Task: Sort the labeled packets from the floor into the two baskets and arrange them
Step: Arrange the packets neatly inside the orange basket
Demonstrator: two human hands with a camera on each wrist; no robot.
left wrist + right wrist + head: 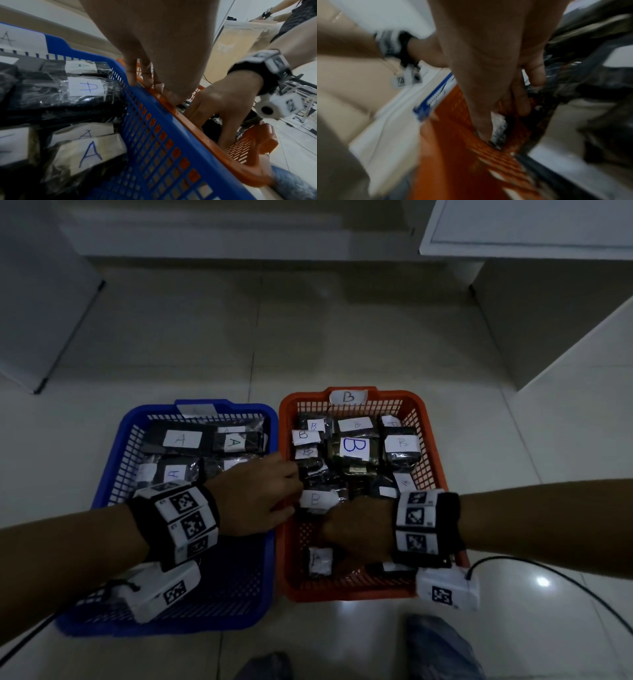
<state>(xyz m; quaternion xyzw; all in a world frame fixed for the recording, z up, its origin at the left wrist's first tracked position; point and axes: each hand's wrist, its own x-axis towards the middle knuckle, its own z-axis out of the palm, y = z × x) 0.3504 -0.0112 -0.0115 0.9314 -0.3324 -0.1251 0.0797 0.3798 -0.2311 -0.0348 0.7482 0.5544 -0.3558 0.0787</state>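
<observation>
The blue basket [113, 460] on the left holds several dark packets labeled A [181, 438] [85, 88]. Beside it, the orange basket [433, 446] tagged B holds several B packets [352, 447]. My left hand [291, 491] reaches over the blue rim, and its straight fingers [149, 83] rest on the orange basket's rim [171, 108], next to a B packet [315, 499]. My right hand [342, 529] [211, 121] is down inside the orange basket, fingers among the packets. The right wrist view is blurred, so its grip [501, 115] is unclear. A lone packet [320, 559] lies in the near part.
White furniture [565, 337] stands at the back right and a white panel [34, 320] at the left. A black cable [565, 580] runs across the tiled floor on the right. My knees in jeans [442, 645] are below the baskets. Another person [291, 20] and a cardboard box [236, 47] are beyond.
</observation>
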